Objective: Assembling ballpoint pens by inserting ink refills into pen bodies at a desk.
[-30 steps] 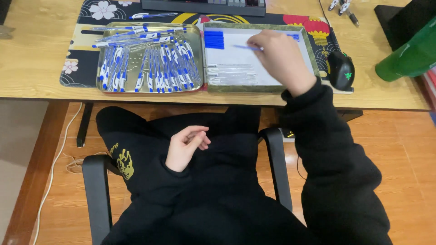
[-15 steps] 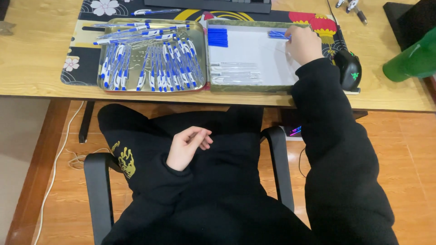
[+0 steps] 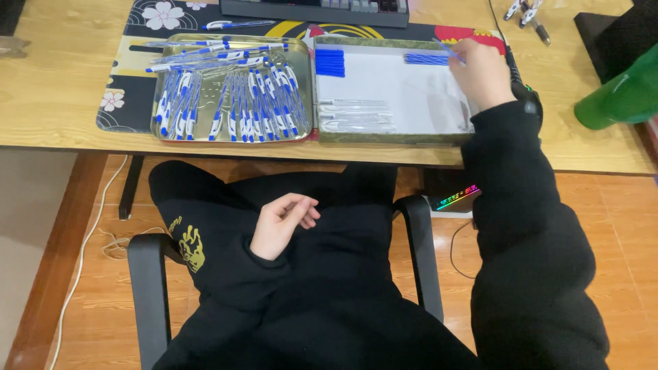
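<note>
We find the right hand (image 3: 482, 72) reaching over the far right corner of the green tray (image 3: 394, 137), its fingers closed around a thin blue piece (image 3: 449, 52); the tip of that piece sits just beside a small row of blue refills (image 3: 425, 59) lying along the tray's far edge. The left hand (image 3: 279, 225) rests in the lap, palm up, fingers loosely curled, holding nothing. Inside the same tray we note a block of blue caps (image 3: 330, 62) at the far left corner and a few clear pen barrels (image 3: 356, 116) near the middle; these lie apart from one another. Just beside it, to the left, stands a metal tray (image 3: 233, 135) filled with assembled blue-and-white pens (image 3: 233, 96); both trays sit on a patterned desk mat (image 3: 127, 89) on the wooden desk (image 3: 55, 75). A green bottle (image 3: 617, 89) lies well apart at the right.
</note>
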